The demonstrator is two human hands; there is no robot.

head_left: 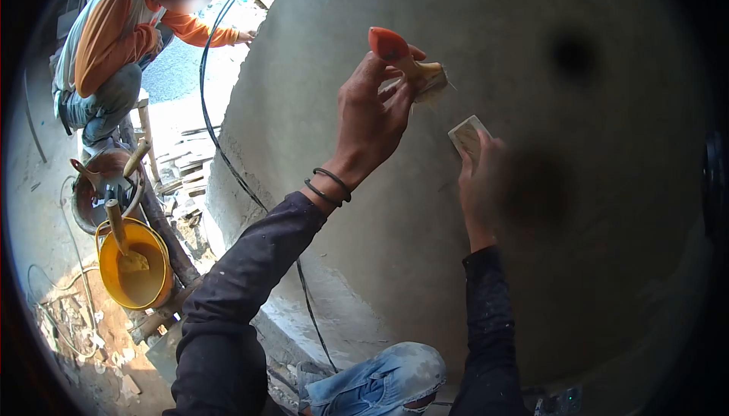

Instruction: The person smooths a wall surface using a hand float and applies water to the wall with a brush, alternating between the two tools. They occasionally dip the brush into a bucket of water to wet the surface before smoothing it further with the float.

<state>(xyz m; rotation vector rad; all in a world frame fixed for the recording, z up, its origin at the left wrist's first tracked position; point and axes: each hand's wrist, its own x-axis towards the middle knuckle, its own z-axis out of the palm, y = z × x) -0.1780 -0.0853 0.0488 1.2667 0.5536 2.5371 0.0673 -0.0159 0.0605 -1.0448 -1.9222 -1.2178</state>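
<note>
My left hand [376,108], with two dark bands at the wrist, is closed round a brush [391,45] with a red-orange handle end. The brush's pale bristles point right, close to the grey plastered wall [304,89]. Lower and to the right, my right hand [480,181] grips a small flat rectangular block [468,135] by its edge, in front of the wall. Dark blurred spots lie over part of the view beside my right hand.
A person [106,44] crouches at the upper left, one hand at the wall's edge. Below are a tub [80,207] with tools and a yellow bucket [165,283] holding a trowel [130,260]. Black cables [213,135] hang along the wall; rubble lies on the ground.
</note>
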